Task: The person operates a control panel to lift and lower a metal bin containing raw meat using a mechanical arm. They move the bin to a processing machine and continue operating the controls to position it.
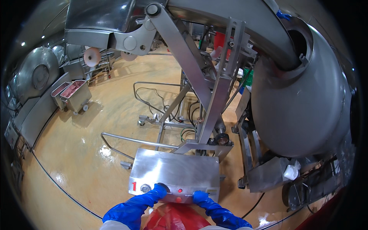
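Before me stands a brushed-metal control box [174, 165]. My left hand [159, 188], in a blue glove, touches its sloped front between a round dial [145, 188] and a small red light [180, 190]. To the right, my right hand [200, 196], also gloved in blue, rests against the same panel. A larger red button [178, 199] sits low between the hands. The fingers of both hands are mostly hidden, so their grip and any control under them do not show. Blue sleeves cover both forearms, and a red apron [172, 217] hangs below.
A steel lifting frame [214, 111] rises behind the box, its raised chute [245, 27] leaning into the mouth of a large rounded drum [303, 99] at right. Curved guard rails [138, 138] flank the frame. Wheeled meat carts [76, 96] stand far left; a cable crosses the floor.
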Available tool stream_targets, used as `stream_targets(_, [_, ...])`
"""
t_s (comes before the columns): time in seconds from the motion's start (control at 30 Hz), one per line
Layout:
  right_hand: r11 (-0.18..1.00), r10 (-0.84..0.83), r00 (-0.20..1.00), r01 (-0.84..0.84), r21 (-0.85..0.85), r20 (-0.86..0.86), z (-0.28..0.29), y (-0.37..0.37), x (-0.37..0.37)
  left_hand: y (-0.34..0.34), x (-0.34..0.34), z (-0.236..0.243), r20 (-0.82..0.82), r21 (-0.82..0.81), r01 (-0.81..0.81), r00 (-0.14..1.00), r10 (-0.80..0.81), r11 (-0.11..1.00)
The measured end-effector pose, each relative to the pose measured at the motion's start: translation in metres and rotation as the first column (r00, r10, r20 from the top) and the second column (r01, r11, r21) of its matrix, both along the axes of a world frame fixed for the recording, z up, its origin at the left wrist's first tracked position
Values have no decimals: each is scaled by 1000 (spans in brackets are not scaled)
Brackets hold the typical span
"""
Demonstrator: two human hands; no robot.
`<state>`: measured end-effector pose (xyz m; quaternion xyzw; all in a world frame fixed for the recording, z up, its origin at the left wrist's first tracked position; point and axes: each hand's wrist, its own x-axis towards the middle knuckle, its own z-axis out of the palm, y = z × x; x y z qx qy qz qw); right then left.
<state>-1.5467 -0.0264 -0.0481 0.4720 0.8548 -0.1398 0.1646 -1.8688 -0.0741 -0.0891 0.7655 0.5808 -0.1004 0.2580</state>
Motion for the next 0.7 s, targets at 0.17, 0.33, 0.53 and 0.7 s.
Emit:
stream_targets(0.17, [999,7,1000,-6,41,-26,-1,4,5,3,7,-3,-107,4,5,994,-5,1000])
stream_targets(0.33, [995,43,998,-38,89,-47,-29,17,19,13,9,-29,-86,55,12,996,-7,998])
stream_targets(0.53, [993,46,997,-39,108,-60,-26,18,20,11,14,-9,-115,63,70,991,-63,996])
stream_targets(0.7, [993,39,999,-36,109,-29,-15,18,16,24,12,-54,-134,19,77,988,-73,997])
